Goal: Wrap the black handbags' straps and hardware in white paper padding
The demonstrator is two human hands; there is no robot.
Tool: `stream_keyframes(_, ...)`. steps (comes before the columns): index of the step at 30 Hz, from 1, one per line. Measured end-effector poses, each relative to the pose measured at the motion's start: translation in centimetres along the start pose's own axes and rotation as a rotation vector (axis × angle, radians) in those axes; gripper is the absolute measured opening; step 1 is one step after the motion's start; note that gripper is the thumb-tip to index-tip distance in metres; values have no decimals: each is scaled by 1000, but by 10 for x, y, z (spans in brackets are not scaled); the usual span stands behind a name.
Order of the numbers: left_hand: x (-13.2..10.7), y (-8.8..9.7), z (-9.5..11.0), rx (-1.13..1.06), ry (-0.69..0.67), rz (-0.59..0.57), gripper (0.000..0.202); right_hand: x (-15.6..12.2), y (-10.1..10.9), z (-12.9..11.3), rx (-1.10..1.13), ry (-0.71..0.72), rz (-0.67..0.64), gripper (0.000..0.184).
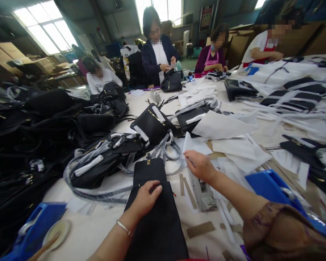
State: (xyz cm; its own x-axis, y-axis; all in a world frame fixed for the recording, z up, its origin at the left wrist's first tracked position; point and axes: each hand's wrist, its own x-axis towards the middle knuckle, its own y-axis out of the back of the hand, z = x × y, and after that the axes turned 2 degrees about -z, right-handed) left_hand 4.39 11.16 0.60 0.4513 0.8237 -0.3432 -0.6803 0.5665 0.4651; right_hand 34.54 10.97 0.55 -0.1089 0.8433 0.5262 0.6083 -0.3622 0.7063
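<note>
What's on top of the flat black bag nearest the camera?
Only the left hand rests on the black bag, below its flap with a gold clasp. Anything beneath the hand or bag is covered.

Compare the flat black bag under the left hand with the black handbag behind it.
The flat black bag lies flat and bare; the black handbag sits bulged and tilted, with white wrapping strips. The left hand rests on the flat black bag; nothing touches the black handbag. Both are black with gold-coloured hardware.
</note>
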Motion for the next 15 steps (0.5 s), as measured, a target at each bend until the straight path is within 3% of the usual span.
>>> stream_keyframes(3,6,-2,23,-529,189,-89,57,-24,-20,-65,-2,72,-45,14)
stream_keyframes(5,8,-5,29,-703,294,-160,61,-40,-32,-97,14,110,-29,15)
stream_keyframes(8,6,-13,27,-769,431,-280,56,-59,-41,-125,48,146,6,18)
stream_keyframes(10,1,-21,24,-767,440,-300,46,-69,-42,-136,60,156,4,20)
stream_keyframes(15,-16,-32,23,-545,464,-98,36,-93,-40,-148,37,170,-118,24)
